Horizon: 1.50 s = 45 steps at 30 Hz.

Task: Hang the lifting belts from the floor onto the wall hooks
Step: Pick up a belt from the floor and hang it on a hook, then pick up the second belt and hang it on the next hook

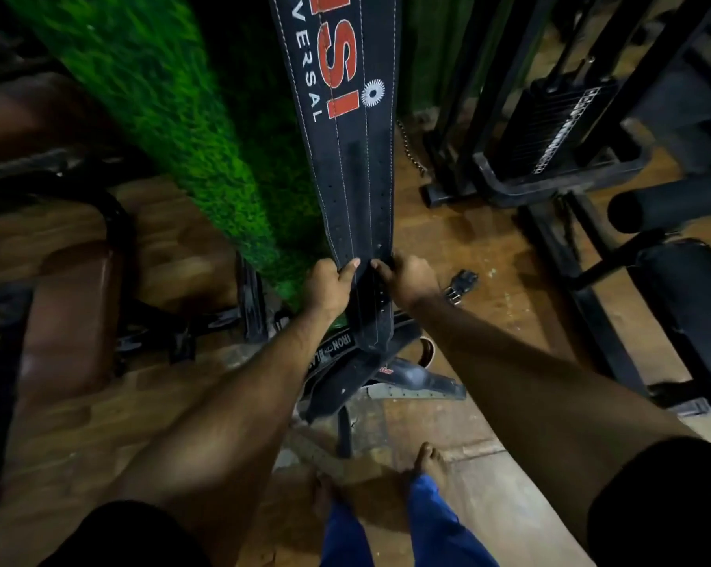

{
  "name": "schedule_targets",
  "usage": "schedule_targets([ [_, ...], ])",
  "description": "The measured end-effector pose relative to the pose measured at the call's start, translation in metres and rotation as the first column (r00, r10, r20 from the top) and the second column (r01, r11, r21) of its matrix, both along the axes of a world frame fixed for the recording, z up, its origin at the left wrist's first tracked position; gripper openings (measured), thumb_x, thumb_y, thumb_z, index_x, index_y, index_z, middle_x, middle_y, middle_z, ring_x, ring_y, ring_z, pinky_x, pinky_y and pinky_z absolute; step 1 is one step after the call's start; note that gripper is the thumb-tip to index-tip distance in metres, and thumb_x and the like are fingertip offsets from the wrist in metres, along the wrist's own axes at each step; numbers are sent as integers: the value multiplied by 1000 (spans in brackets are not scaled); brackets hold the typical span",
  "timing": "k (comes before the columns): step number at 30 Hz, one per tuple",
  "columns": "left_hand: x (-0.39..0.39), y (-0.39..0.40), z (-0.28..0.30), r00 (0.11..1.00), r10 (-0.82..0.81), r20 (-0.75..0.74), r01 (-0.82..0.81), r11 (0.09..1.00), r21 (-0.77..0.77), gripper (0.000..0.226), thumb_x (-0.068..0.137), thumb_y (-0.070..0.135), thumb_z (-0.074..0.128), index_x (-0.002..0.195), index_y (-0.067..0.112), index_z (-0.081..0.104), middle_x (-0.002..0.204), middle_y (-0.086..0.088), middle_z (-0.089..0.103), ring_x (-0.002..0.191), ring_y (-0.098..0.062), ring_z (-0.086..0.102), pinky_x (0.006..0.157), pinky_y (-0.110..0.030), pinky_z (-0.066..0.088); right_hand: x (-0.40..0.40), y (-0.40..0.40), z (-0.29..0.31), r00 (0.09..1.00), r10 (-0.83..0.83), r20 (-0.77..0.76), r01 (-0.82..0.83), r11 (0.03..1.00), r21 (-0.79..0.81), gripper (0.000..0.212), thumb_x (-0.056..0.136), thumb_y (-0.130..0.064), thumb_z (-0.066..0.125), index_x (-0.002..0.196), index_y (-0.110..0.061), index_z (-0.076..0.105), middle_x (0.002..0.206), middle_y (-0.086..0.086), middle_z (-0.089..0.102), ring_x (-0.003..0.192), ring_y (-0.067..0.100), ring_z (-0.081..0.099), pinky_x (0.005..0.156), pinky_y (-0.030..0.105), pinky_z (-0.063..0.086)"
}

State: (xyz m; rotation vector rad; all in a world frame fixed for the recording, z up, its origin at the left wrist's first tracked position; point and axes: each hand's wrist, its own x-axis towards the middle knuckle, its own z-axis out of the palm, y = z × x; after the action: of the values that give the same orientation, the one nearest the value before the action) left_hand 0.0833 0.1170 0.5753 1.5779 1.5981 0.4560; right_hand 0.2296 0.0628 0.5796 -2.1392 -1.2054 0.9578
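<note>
A long black lifting belt with red letters and white stitching hangs straight down against the green turf wall; its top runs out of view. My left hand grips the belt's left edge near its lower end, thumb across the front. My right hand grips the right edge at the same height. Below my hands, more belts lie in a heap on the floor, one marked IRON, with a grey one poking out to the right.
A weight-stack machine stands at the right, with a black padded seat and roller nearer me. A brown bench with a black frame is at the left. A small buckle strap lies on the wooden floor. My bare feet stand close to the heap.
</note>
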Motion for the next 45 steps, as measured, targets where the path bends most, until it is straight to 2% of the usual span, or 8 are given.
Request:
schedule_targets([
  [6,-14,-51,-3,987,160,-2,-149,913,-380,51,98,29,64,137,-2,54,136,-16,58,125,-32,57,91,-33,44,-12,-57,-52,813,-390,-432,256,907,-335,25,92,-33,73,87,-9,69,99,19,74,81,30,69,72,39,54],
  [9,-31,-76,-30,992,123,30,-94,872,-480,16,98,24,64,89,12,65,103,-15,61,99,-26,59,80,-33,41,-26,-86,-63,639,-533,-555,279,833,-478,14,98,-17,64,86,-11,62,84,11,63,65,21,58,55,26,48],
  [12,-46,-92,-54,997,71,35,-44,864,-501,28,97,20,66,71,18,55,90,-17,59,91,-29,59,77,-38,43,-35,-102,-70,592,-514,-620,140,824,-549,25,104,-28,54,84,-14,60,71,4,57,60,17,54,50,21,39],
  [15,-59,-110,-65,999,34,18,-20,861,-507,26,97,12,64,71,13,58,82,-18,61,84,-31,60,75,-40,46,-37,-120,-83,626,-498,-601,156,834,-529,22,101,-36,60,103,-15,64,88,2,68,81,21,68,58,24,45],
  [24,-83,-160,-109,995,-86,-45,52,868,-494,27,90,-8,58,78,17,61,87,-13,63,84,-27,59,78,-39,51,-49,-171,-136,617,-567,-545,178,776,-606,15,100,-30,61,100,-16,65,89,6,69,70,18,62,64,28,46],
  [29,-92,-165,-164,997,-74,-37,39,814,-579,25,90,-3,57,80,19,63,80,-12,66,68,-29,61,62,-40,51,-62,-177,-176,598,-607,-523,226,754,-617,13,99,-25,62,98,-12,64,80,6,65,62,18,58,57,28,43],
  [38,-52,-140,-342,949,-310,-54,222,783,-582,26,96,25,55,116,17,70,115,-7,73,105,-25,68,95,-41,56,-47,-171,-348,497,-741,-452,307,637,-707,16,101,-24,60,87,-18,66,82,6,67,65,18,60,60,25,47],
  [45,-14,-135,-541,860,-468,-202,307,792,-527,38,101,16,53,139,11,54,135,-13,61,124,-29,58,87,-28,39,-45,-152,-539,503,-751,-428,328,624,-709,20,105,-20,51,107,-12,68,93,7,69,82,20,64,68,30,53],
])
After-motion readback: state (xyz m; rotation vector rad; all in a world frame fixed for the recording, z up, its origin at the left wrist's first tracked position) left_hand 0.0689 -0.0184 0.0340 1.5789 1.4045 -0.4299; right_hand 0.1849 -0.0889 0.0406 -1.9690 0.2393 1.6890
